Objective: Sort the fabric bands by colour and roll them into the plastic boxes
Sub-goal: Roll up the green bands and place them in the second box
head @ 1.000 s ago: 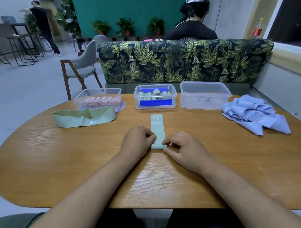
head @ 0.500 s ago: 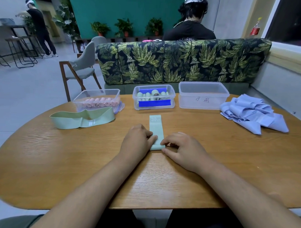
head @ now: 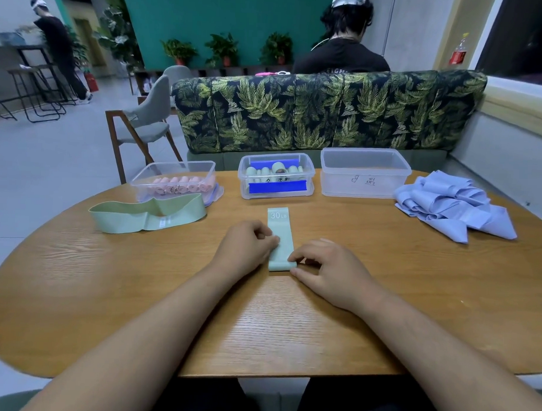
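A mint green band (head: 280, 233) marked 30 LB lies flat and lengthwise in the middle of the table (head: 290, 323). My left hand (head: 245, 246) pinches its left edge near the near end. My right hand (head: 328, 273) pinches the near end, where a small roll has formed. Another green band (head: 146, 216) lies loose at the left. A pile of blue bands (head: 454, 208) sits at the right. Three clear boxes stand at the back: one with pink rolls (head: 175, 179), one with green rolls (head: 276, 174), one with nothing in it (head: 364, 171).
A leaf-patterned sofa back (head: 328, 109) rises right behind the table, with a person seated beyond it. A grey chair (head: 143, 124) stands at the back left. Another person stands far off at the left.
The near end of the green band has been rolled up a little and both hands have shifted slightly forward with it.
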Demonstrator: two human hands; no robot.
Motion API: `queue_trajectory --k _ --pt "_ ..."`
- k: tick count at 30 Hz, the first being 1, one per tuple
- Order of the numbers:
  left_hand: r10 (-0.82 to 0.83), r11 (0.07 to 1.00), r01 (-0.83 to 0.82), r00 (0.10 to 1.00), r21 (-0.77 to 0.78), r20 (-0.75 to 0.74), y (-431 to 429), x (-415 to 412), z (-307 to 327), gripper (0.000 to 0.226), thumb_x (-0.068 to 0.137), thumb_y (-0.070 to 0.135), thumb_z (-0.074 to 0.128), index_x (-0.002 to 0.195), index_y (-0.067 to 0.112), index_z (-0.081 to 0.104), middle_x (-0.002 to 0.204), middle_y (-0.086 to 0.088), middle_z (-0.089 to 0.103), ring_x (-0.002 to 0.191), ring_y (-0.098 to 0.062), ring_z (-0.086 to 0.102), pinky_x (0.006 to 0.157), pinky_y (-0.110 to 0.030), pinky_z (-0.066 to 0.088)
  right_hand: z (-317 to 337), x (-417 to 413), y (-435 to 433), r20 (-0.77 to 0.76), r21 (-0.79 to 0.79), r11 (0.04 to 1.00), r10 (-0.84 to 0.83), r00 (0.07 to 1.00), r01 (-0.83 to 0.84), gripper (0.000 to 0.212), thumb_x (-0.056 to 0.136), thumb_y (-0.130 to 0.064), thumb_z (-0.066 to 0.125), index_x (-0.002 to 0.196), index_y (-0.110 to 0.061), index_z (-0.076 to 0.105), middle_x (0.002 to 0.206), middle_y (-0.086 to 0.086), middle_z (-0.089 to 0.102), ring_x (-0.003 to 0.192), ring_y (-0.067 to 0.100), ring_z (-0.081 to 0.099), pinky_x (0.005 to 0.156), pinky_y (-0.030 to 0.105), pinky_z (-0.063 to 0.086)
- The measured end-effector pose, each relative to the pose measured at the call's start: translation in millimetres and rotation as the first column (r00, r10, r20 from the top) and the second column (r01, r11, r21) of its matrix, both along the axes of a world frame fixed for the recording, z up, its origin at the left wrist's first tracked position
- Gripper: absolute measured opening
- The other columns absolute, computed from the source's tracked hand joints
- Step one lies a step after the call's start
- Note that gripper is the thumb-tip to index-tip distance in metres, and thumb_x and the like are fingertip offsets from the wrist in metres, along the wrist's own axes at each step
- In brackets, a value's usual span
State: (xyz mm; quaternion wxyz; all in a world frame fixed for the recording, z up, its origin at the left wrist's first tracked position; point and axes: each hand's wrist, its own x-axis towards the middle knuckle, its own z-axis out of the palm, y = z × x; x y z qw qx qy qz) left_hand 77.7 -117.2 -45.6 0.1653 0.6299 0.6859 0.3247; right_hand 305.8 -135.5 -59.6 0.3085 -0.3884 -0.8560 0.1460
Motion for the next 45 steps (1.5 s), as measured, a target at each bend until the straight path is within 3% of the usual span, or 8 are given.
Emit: queue_trajectory --k 5,11,17,21,26,38,42,45 --pt "0.038 0.997 -0.042 0.997 -0.064 -0.062 33.1 -4.8 16.8 0.025 0.097 0.045 0.066 0.111 0.027 0.077 0.106 0.01 0.072 0.1 -0.013 0.066 0.089 -0.033 0.054 -0.1 0.5 -0.7 0.006 -0.007 1.0 -0.001 1.0 0.001 0.02 0.09 -0.047 0.069 0.107 -0.036 0.075 0.102 -0.024 0.069 0.097 0.001 0.057 0.086 0.031 0.052" --pt "0.055 0.984 -0.007 0.961 -0.179 0.27 52.5 -1.0 17.9 0.011 0.086 0.033 0.078 0.086 0.023 0.076 0.074 0.007 0.075 0.066 -0.013 0.067 0.083 -0.044 0.065 -0.1 0.8 0.2 0.001 -0.002 1.0 0.0 1.0 0.0 0.022 0.09 -0.047 0.069 0.107 -0.036 0.075 0.101 -0.022 0.069 0.097 0.002 0.057 0.086 0.032 0.052" --pt "-0.083 0.947 0.124 0.986 -0.297 0.146 46.9 -9.2 27.5 0.024 0.092 0.036 0.079 0.081 0.022 0.064 0.062 0.001 0.066 0.054 -0.013 0.052 0.059 -0.027 0.045 -0.7 1.1 0.1 0.013 0.008 1.0 0.007 1.0 -0.007 0.023 0.091 -0.049 0.066 0.108 -0.037 0.074 0.104 -0.023 0.069 0.097 0.002 0.057 0.084 0.032 0.052" --pt "-0.124 0.962 0.152 0.983 -0.228 0.135 47.6 -15.1 24.6 0.019 0.1 0.03 0.07 0.087 0.019 0.062 0.061 0.004 0.06 0.051 -0.013 0.048 0.048 -0.021 0.04 -1.7 2.0 0.4 0.021 0.038 0.999 0.016 1.0 -0.017 0.016 0.096 -0.039 0.072 0.111 -0.035 0.074 0.103 -0.022 0.069 0.094 -0.001 0.052 0.081 0.021 0.042" --pt "-0.149 0.976 0.156 0.987 -0.149 0.059 52.0 -20.5 17.9 0.016 0.101 0.034 0.071 0.094 0.018 0.071 0.084 0.006 0.064 0.076 -0.011 0.053 0.067 -0.029 0.043 -0.4 1.3 -0.5 0.041 0.056 0.997 0.044 0.998 -0.046 0.015 0.097 -0.032 0.072 0.112 -0.029 0.074 0.107 -0.02 0.07 0.093 0.0 0.051 0.082 0.01 0.036" --pt "-0.061 0.99 0.071 0.995 0.125 -0.08 41.8 -12.7 -2.2 0.024 0.093 0.034 0.078 0.104 0.026 0.058 0.093 0.007 0.063 0.087 -0.013 0.059 0.075 -0.032 0.051 1.0 -3.0 -0.2 0.075 0.021 1.0 -0.023 0.997 0.021 0.021 0.104 -0.034 0.064 0.12 -0.027 0.075 0.106 -0.014 0.064 0.106 0.007 0.053 0.09 0.024 0.042" --pt "-0.229 0.911 0.281 0.954 0.301 -0.196 12.2 -10.1 6.9 0.009 0.099 0.02 0.068 0.099 0.025 0.061 0.098 0.012 0.061 0.096 -0.01 0.056 0.088 -0.035 0.051 0.7 -3.7 1.4 0.079 0.01 1.0 -0.028 0.996 0.028 0.023 0.105 -0.037 0.061 0.121 -0.031 0.075 0.105 -0.015 0.063 0.108 0.007 0.053 0.092 0.028 0.045" --pt "-0.473 0.815 0.512 0.858 0.272 -0.198 -24.9 -13.8 12.9 0.011 0.099 0.011 0.067 0.101 0.021 0.066 0.099 0.012 0.065 0.098 -0.011 0.06 0.087 -0.026 0.047 -0.5 -4.6 4.7 0.082 0.0 0.999 -0.044 0.996 0.045 0.024 0.106 -0.04 0.058 0.122 -0.036 0.075 0.104 -0.016 0.059 0.104 0.004 0.048 0.091 0.028 0.044"
